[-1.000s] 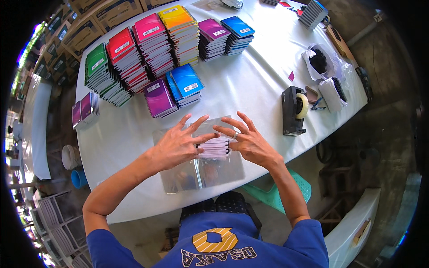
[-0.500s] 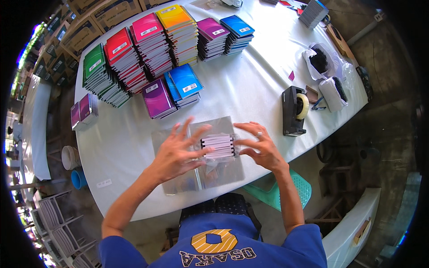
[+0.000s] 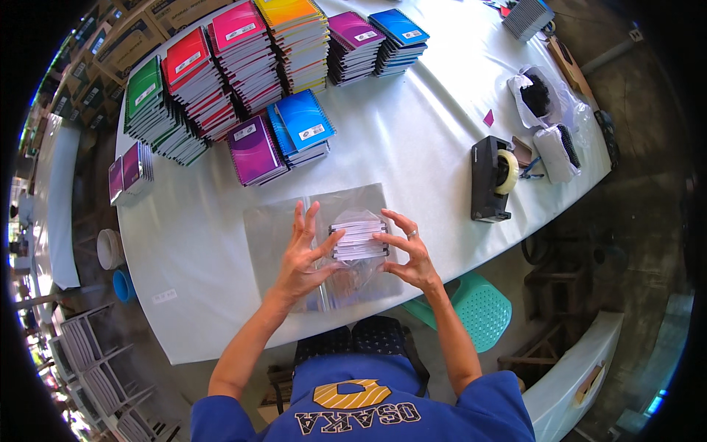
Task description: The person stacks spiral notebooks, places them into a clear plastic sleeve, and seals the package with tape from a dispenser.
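Note:
A small bundle of notebooks (image 3: 359,241), white page edges facing up and dark spiral bindings at its ends, stands inside a clear plastic bag. Beneath it, flat clear plastic sleeves (image 3: 276,221) cover part of the table. My left hand (image 3: 300,249) grips the bundle's left end with a fingertip and thumb, its other fingers raised and spread. At the opposite end, my right hand (image 3: 411,259), wearing a ring, presses its fingertips and thumb against the bundle. The fingers partly hide the bag's edges.
Stacks of green (image 3: 146,92), red (image 3: 188,62), pink (image 3: 237,29) and yellow notebooks (image 3: 291,15) stand at the far left. Nearer are purple (image 3: 254,151) and blue notebooks (image 3: 302,121). A black tape dispenser (image 3: 487,180) stands right; a green stool (image 3: 482,313) is beside the white table (image 3: 199,243).
Both hands have closed in on the bundle from its two sides, and their fingertips now meet it. The left fingers point more upward. The whole view has shifted slightly.

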The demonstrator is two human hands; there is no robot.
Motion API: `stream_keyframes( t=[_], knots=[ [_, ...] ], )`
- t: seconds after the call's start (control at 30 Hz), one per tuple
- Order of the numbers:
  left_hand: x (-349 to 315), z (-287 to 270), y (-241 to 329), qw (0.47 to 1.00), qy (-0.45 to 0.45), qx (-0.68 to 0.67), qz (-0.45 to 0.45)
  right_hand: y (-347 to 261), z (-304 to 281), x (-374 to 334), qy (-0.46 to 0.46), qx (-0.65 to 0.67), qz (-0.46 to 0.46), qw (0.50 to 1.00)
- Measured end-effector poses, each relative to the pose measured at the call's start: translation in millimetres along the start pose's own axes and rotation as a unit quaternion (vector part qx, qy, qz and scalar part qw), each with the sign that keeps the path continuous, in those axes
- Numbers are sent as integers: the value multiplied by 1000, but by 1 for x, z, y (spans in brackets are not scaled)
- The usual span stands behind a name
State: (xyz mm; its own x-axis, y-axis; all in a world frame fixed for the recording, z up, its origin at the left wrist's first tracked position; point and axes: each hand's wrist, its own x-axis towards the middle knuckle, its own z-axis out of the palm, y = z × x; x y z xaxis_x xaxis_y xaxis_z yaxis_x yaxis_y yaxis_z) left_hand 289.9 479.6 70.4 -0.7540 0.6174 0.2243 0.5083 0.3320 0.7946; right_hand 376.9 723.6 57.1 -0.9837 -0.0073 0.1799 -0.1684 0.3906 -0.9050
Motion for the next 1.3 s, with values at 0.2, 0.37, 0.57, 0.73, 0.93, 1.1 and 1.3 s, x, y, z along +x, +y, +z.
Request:
stream_keyframes(
  t=[0.2, 0.37, 0.57, 0.73, 0.93, 1.1, 1.3],
  knots=[
    [-10, 9, 21, 992, 109, 14, 61, -31, 8, 0, 62, -52, -49, 996],
    [-32, 20, 60, 953, 175, -241, -53, -66, 48, -8, 85, -230, -110, 963],
    [-12, -38, 35, 989, 143, 39, -8, -80, 34, -7, 75, -247, -199, 945],
    [38, -47, 47, 928, -149, 243, 239, -55, -13, -2, 253, 71, -54, 963],
    [-5, -23, 40, 982, 176, -63, -40, -6, -3, -11, 70, -36, -17, 997],
    [-35, -3, 0, 991, 117, -20, -63, 5, 9, -8, 48, 0, -38, 998],
    [-9, 5, -4, 998, 38, 51, 20, 2, 17, -14, 29, -44, -24, 998]
  ],
)
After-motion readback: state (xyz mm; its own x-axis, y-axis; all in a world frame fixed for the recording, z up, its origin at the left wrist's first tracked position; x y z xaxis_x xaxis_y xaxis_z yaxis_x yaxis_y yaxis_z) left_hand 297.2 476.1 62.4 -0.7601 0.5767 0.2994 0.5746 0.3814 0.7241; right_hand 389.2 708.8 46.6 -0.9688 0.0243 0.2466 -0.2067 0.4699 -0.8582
